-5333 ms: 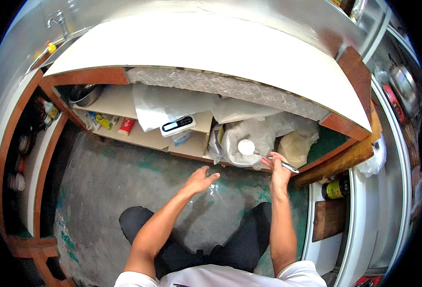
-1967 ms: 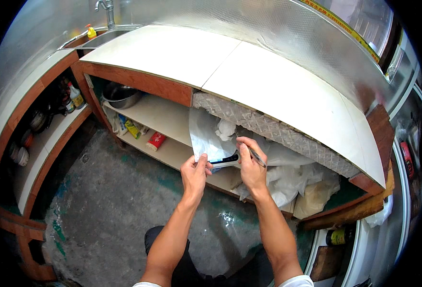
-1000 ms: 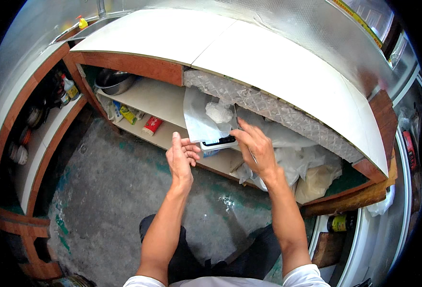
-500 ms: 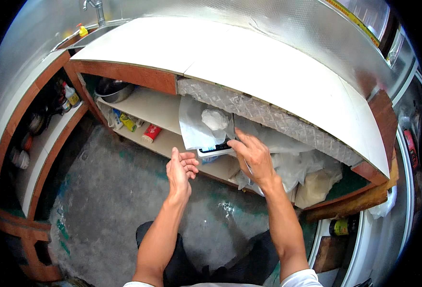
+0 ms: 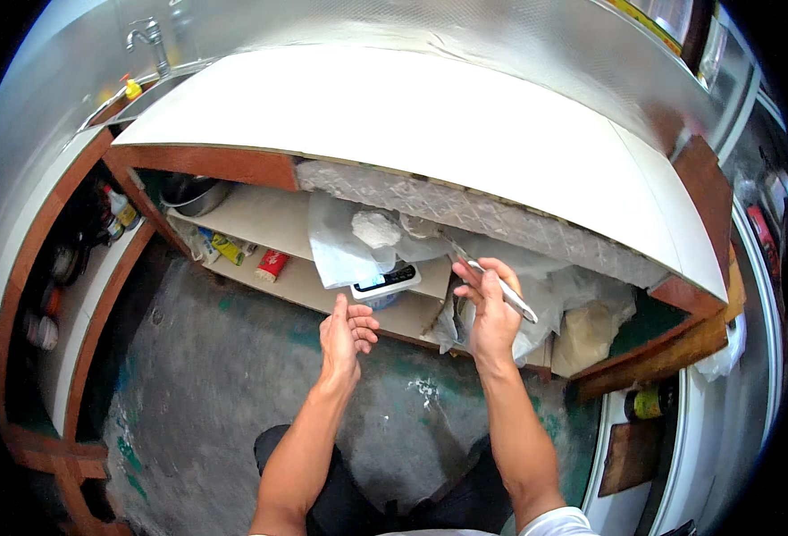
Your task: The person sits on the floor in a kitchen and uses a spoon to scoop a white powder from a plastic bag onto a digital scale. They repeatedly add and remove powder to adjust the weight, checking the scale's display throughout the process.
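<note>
My right hand (image 5: 492,317) grips a long-handled metal spoon (image 5: 515,299), its bowl at the right of a mound of white powder (image 5: 374,229). The powder lies on a translucent plastic sheet (image 5: 330,253) over a white digital scale (image 5: 383,291) with a black panel, on the cabinet's shelf. My left hand (image 5: 344,344) is open and empty, fingers loosely bent, just below the scale's front. Crumpled plastic bags (image 5: 537,332) and a cream-coloured bag (image 5: 591,332) fill the shelf to the right of my right hand.
A steel bowl (image 5: 193,201), red canister (image 5: 272,264) and yellow packets (image 5: 227,250) sit on the shelves. A white countertop (image 5: 412,98) runs above, with a sink (image 5: 148,96) at left. Side shelves (image 5: 86,286) hold bottles. A wooden board (image 5: 653,362) edges the right.
My right hand has lifted off the scale's front and turned, showing the spoon beside the powder. The powder mound grew over the last seconds. My left hand has dropped slightly, still open.
</note>
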Available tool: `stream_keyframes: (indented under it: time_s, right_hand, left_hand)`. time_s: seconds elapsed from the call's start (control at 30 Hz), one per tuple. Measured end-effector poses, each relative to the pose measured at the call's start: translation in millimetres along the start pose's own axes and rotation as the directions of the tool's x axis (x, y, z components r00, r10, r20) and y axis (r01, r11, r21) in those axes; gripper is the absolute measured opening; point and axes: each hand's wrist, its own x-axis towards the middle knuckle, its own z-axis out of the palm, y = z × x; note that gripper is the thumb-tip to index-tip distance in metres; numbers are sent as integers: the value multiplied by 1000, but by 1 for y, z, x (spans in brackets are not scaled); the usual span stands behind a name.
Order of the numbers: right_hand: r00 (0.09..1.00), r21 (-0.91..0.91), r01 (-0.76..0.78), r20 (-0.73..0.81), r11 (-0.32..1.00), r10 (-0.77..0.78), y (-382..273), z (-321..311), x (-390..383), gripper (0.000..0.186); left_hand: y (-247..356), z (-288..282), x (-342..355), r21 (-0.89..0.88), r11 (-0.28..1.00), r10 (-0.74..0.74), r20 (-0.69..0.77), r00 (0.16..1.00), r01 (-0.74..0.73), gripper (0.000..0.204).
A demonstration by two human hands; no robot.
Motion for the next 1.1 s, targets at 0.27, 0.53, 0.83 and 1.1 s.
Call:
stream_keyframes:
  time_s: [0.27, 0.53, 0.83, 1.1]
  right_hand:
    - [974, 36, -55, -218, 998, 62, -75, -124, -85, 25]
    - [914, -409, -168, -406, 897, -14, -45, -201, -109, 25]
    - [953, -711, -197, -301, 675, -39, 33, -201, -57, 22]
    - [974, -748, -134, -220, 650, -53, -8, -178, -84, 20]
  left_hand:
    - [-23, 17, -21, 154, 987, -70, 146, 987, 47, 54]
    - [-58, 39, -26, 459, 887, -194, 268, 944, 52, 46]
    - [-62, 35, -36, 615, 784, -161, 332, 929, -84, 50]
    - [-45, 21, -30, 543, 836, -76, 262, 962, -82, 47]
